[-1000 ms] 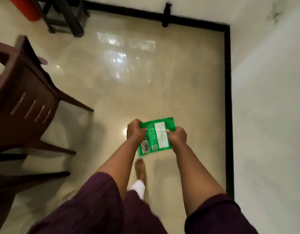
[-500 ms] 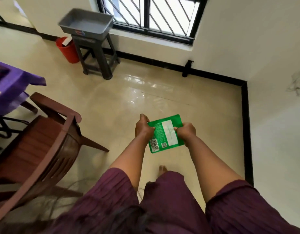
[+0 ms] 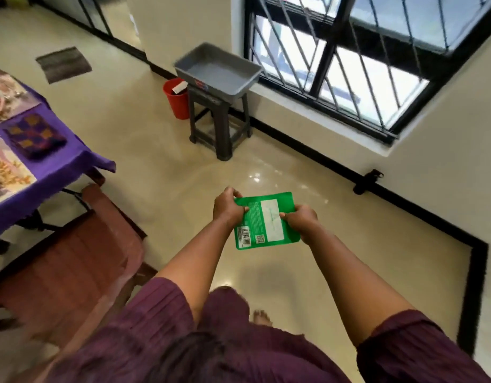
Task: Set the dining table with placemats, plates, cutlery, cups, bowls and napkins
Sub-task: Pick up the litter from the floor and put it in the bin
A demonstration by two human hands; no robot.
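Napkins, I'd guess, are what's in the green packet (image 3: 266, 220), held out front at about 6 o'clock over bare floor. Left hand (image 3: 228, 207) pinches its left edge, right hand (image 3: 299, 220) grips the right edge, like it's about to be torn open. Table (image 3: 45, 172) at 9 o'clock already has placemats (image 3: 11, 167) down on the purple cloth. Plates there look blurry, so can't say what else is set.

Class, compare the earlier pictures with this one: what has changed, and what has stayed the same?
The view has lifted from the floor: the barred window, grey tray on its stool, red bin and purple-clothed table came into sight. Unchanged: left hand and right hand still grip the green packet.
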